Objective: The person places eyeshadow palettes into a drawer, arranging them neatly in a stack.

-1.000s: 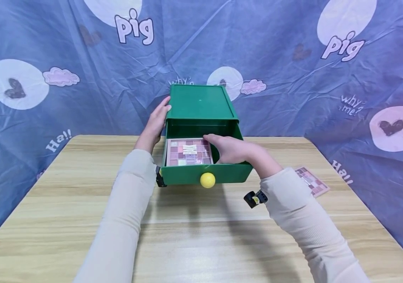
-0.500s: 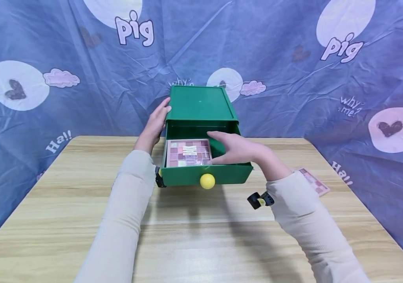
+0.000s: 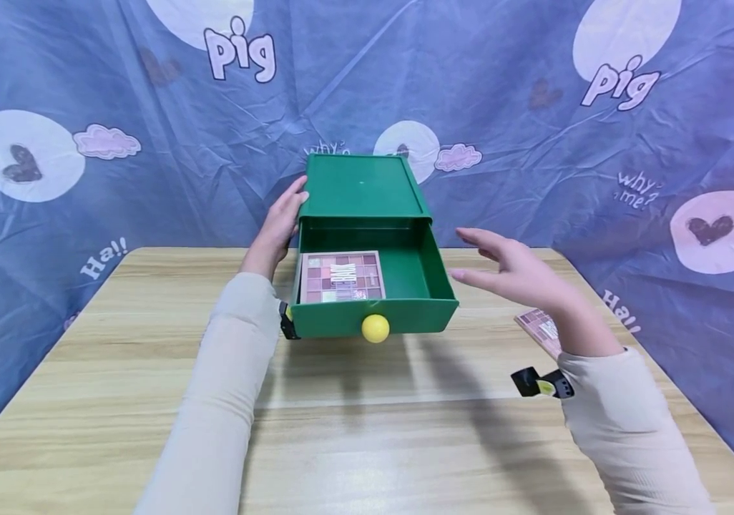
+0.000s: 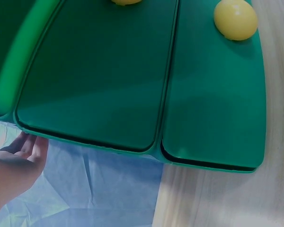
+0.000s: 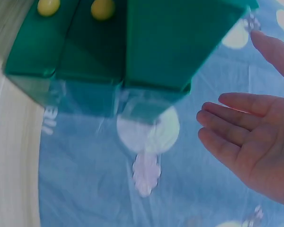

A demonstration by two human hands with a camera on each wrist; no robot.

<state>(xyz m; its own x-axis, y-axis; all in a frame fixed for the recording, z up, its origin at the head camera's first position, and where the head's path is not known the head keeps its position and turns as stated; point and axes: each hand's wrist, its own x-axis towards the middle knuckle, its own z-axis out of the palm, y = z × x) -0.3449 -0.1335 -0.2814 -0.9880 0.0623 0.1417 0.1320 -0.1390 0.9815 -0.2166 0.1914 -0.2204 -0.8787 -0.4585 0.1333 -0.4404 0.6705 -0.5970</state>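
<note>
A green drawer cabinet [image 3: 363, 184] stands on the table, its top drawer [image 3: 328, 320] pulled out by a yellow knob side toward me. Inside that drawer, at the left, lies a pink eyeshadow palette [image 3: 335, 279]. My left hand [image 3: 279, 227] rests against the cabinet's left side near the top; the left wrist view shows its fingers [image 4: 39, 150] at the cabinet's edge. To the right of the drawer, my right hand [image 3: 521, 272] hangs in the air, thumb apart from the fingers, holding nothing. The right wrist view shows its bare palm [image 5: 270, 146].
A second eyeshadow palette [image 3: 537, 327] lies on the wooden table [image 3: 148, 357] at the right, partly behind my right forearm. Lower drawers with yellow knobs [image 4: 235, 19] show in the wrist views. A blue printed cloth [image 3: 502, 86] hangs behind.
My right hand has let go of the palette in the drawer, come out and moved right. The left hand stays at the cabinet.
</note>
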